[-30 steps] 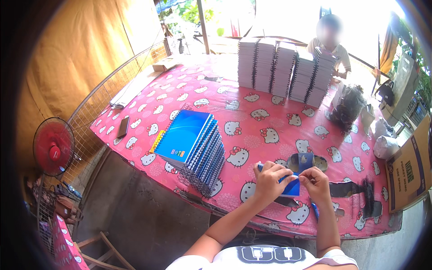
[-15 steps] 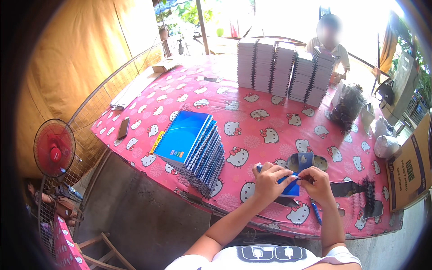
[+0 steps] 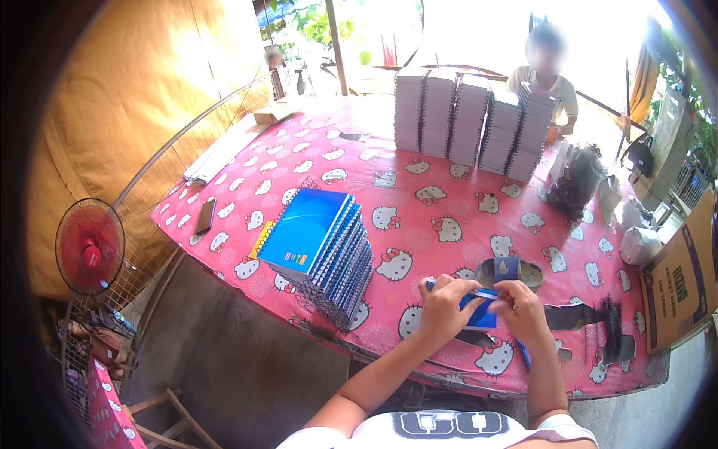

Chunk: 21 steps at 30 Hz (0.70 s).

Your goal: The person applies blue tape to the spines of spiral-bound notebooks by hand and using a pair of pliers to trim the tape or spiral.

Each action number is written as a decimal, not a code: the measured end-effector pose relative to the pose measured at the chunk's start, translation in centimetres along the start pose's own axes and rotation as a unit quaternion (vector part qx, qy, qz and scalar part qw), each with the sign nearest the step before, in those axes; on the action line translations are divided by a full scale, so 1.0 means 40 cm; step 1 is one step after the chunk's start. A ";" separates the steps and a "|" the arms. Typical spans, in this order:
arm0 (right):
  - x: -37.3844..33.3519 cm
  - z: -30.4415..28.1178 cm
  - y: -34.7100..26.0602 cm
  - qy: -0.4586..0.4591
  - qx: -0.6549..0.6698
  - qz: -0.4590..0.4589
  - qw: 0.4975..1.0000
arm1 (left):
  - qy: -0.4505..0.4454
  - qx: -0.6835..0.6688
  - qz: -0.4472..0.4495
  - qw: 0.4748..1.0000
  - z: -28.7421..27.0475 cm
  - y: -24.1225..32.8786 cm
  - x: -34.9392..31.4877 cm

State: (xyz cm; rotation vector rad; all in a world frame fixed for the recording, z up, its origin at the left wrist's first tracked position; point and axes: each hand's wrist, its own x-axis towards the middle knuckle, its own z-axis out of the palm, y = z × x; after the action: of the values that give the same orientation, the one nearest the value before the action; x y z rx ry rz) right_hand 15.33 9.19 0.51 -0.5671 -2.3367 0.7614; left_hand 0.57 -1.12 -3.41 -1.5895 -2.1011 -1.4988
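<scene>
My left hand [image 3: 444,306] and my right hand [image 3: 520,311] both grip a small blue notebook [image 3: 479,309] just above the pink patterned tablecloth [image 3: 449,187] near the table's front edge. The fingers of both hands pinch its top edge. A leaning stack of blue spiral notebooks [image 3: 321,251] stands to the left of my hands. A blue pen [image 3: 522,352] lies on the cloth below my right wrist.
Tall stacks of white spiral notebooks [image 3: 471,120] line the far side, with another person [image 3: 544,78] seated behind them. A phone [image 3: 205,215] lies at the left edge. A dark bag [image 3: 574,179], a cardboard box [image 3: 682,280] and a red fan [image 3: 90,245] flank the table.
Both hands and the blue notebook have dropped slightly toward the table and shifted a little. The view tilted a bit. The stacks have not moved.
</scene>
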 end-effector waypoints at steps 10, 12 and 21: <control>0.010 0.018 -0.005 0.016 -0.044 -0.019 0.999 | 0.009 0.009 0.018 1.000 -0.007 -0.002 0.007; 0.015 0.016 -0.009 0.012 -0.041 -0.019 0.999 | 0.005 0.010 0.014 1.000 -0.009 -0.002 0.004; 0.007 0.035 -0.016 0.050 -0.045 -0.057 0.996 | 0.022 0.014 0.019 0.999 -0.006 0.000 -0.005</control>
State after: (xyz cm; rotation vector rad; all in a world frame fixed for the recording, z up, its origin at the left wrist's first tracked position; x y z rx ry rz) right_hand 14.07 8.35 0.12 -0.4949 -2.2978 0.5657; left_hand 0.57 -1.42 -3.41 -1.5640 -2.0471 -1.4705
